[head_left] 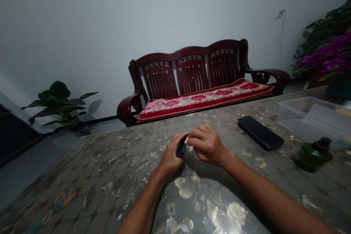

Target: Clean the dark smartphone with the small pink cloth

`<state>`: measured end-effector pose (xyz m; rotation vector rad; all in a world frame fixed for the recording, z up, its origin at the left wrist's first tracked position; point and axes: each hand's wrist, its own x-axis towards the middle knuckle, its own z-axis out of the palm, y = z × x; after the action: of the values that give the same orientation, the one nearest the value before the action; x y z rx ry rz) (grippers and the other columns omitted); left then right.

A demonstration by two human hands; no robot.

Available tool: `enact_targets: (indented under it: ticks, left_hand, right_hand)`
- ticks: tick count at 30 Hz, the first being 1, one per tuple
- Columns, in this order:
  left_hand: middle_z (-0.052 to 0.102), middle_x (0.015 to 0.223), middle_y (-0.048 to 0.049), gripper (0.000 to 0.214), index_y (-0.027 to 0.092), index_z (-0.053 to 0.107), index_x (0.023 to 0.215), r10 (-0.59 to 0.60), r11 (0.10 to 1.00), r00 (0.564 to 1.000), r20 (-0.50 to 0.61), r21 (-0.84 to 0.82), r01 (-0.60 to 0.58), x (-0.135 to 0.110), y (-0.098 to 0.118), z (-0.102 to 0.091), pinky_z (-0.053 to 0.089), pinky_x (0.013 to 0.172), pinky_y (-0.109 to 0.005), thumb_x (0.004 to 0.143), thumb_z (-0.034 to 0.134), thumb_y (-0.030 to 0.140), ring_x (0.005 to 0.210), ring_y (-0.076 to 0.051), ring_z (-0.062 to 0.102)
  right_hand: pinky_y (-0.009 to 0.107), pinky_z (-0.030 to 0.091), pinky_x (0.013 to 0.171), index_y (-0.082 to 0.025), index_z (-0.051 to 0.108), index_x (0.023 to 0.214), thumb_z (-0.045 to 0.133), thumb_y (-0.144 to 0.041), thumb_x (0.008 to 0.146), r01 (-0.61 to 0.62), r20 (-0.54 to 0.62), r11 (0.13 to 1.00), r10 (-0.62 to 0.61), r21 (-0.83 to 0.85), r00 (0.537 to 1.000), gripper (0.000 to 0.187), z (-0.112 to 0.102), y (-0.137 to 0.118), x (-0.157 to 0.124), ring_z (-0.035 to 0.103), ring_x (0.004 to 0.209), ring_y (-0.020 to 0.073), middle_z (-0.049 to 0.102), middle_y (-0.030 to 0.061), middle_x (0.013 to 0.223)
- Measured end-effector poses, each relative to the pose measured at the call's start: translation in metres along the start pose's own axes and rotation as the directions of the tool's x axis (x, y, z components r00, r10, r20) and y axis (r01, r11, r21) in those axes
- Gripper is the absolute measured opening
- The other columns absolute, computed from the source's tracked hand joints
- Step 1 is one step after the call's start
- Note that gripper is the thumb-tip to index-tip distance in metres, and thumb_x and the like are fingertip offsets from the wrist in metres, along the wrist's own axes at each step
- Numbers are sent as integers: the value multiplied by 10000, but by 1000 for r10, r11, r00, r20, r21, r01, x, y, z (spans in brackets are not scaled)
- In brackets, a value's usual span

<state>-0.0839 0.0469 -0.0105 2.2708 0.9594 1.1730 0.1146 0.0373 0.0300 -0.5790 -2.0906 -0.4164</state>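
Note:
Over the middle of the patterned tabletop, my left hand [170, 157] is closed around a small dark object [181, 147] with a smooth edge. Its kind cannot be made out, since my fingers cover much of it. My right hand [206, 144] meets it from the right, fingers pinched on a small pink piece [186, 139] against the object's upper edge. Most of the pink piece is hidden by my fingertips. Right of my hands lies a flat black case [260, 132], touched by neither.
A green bottle [312, 157] with a dark cap and a clear plastic box [307, 115] stand at the right. Colourful loops [65, 198] lie at the table's left. Behind the table [131, 175] is a wooden bench [192, 69] with a red floral cover; plants flank it.

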Motion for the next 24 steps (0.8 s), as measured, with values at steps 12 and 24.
enact_targets:
  ticks: [12,24]
  left_hand:
    - [652,1213,-101,675,166,578,1291,39,999,999,-6,-28,-39,1,0,0,485,1030,-392,633,501,35,1149,-250,620]
    - [654,1254,-102,693,173,589,1304,21,998,1000,-8,-57,-21,0,-7,-1,471,1052,-412,626,527,46,1155,-259,622]
  right_hand:
    - [360,336,718,-200,671,893,472,-125,851,42,-18,998,-41,37,999,216,1,-5,2,488,781,203,674,49,868]
    - [356,339,715,-213,676,953,472,-122,840,-4,-4,999,4,35,1000,250,4,-11,2,502,790,201,669,47,873]
